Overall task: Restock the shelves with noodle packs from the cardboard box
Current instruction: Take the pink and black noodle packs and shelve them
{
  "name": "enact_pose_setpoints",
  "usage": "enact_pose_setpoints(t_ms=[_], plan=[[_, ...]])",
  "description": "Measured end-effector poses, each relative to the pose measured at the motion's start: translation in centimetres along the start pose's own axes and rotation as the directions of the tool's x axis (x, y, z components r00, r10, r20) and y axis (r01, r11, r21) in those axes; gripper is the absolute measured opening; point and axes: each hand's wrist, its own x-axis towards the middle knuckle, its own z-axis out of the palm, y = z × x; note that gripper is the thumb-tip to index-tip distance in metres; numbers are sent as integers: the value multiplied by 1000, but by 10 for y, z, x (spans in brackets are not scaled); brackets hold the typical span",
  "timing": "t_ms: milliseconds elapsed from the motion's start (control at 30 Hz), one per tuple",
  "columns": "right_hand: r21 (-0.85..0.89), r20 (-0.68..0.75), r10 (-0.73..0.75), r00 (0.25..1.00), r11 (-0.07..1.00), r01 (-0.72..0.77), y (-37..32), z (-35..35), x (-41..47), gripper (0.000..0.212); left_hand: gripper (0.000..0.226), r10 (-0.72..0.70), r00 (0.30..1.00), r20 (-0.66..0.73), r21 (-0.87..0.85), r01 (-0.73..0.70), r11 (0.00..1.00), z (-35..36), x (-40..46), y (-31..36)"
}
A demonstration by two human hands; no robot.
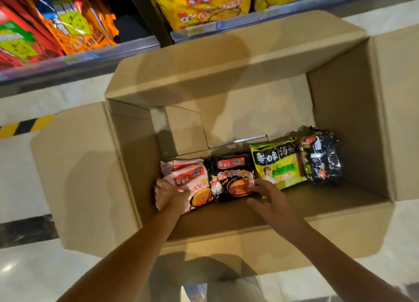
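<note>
Five noodle packs lie in a row along the bottom of the open cardboard box (340, 111), whose flaps are folded outward on the floor below the shelves (77, 63). From the left: two pink packs (192, 181), one behind the other, a black pack (231, 177), a green pack (281, 163) and a crumpled dark pack (322, 156). The left hand (170, 196) grips the front pink pack's near edge; the right hand (269, 199), fingers spread, touches the black pack's corner. Yellow packs (201, 4) and orange packs (74, 20) fill the shelves.
</note>
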Motion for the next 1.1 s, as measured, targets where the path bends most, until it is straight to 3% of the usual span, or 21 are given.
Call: enact_pose_setpoints(t_ms=[133, 267, 367, 533, 700, 767, 933, 1100], plan=[[-23, -11, 32, 999, 999, -32, -1, -3, -3, 55, 63, 61, 998, 20, -92, -59, 994, -3, -5, -10], [-60, 6, 43, 999, 997, -42, 2, -1, -2, 60, 68, 136, 989, 62, -179, -123, 976, -12, -11, -14], [-80, 19, 46, 999, 996, -45, 2, 1, -2, 61, 66, 271, 959, 81, -227, -247, 942, -22, -22, -17], [-97, 31, 50, 998, 994, -47, -8, 3, -4, 65, 70, 447, 893, 52, -192, -430, 882, -57, -46, -12], [-68, 61, 108, 992, 992, -104, -21, 10, 9, 70, 43, 546, 838, -23, -191, -539, 820, -103, -55, -1], [-48, 59, 167, 984, 985, -165, -27, 15, 20, 74, 31, 540, 841, 17, -288, -513, 808, -119, -57, 5], [66, -83, 293, 952, 955, -289, -27, 46, 54, 103, 33, 545, 835, 72, -482, -449, 753, -137, -52, 14], [166, -268, 375, 888, 925, -341, -32, 81, 67, 107, 37, 534, 839, 107, -567, -390, 725, -134, -39, 11]])
